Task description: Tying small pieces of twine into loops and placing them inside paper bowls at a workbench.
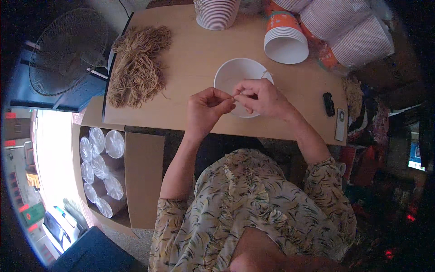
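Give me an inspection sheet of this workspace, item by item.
Surface: light-brown table, dark-edged at left.
Job's things: open white tub near the front edge; bundle of brown strands at left.
Clutter: stacked tubs toward the far side, some in clear plastic; small black object at right.
Hands: left hand and right hand meet over the tub, fingers pinched; anything between them is too small to identify.
Cables: thin dark line at top left, possibly a cable.
Surroundings: fan at left; open carton of clear-wrapped items.
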